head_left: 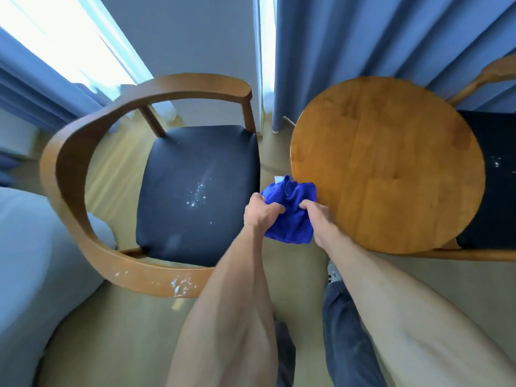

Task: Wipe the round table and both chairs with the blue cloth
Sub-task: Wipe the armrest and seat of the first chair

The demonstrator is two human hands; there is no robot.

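Note:
A bunched blue cloth [290, 210] hangs in the gap between a chair and the round wooden table [388, 163]. My left hand [261, 212] grips its left side and my right hand [319, 219] grips its right side. The left chair [195, 191] has a dark padded seat with white specks and a curved wooden armrest [83, 152] with white smears on its near rail. The second chair [491, 174] stands behind the table at the right, mostly hidden; its dark seat also shows specks.
Blue curtains [363, 46] hang behind the table and at the far left. A pale bed or sofa edge [36, 261] fills the lower left. My legs and a shoe [333, 272] are on the light floor below the cloth.

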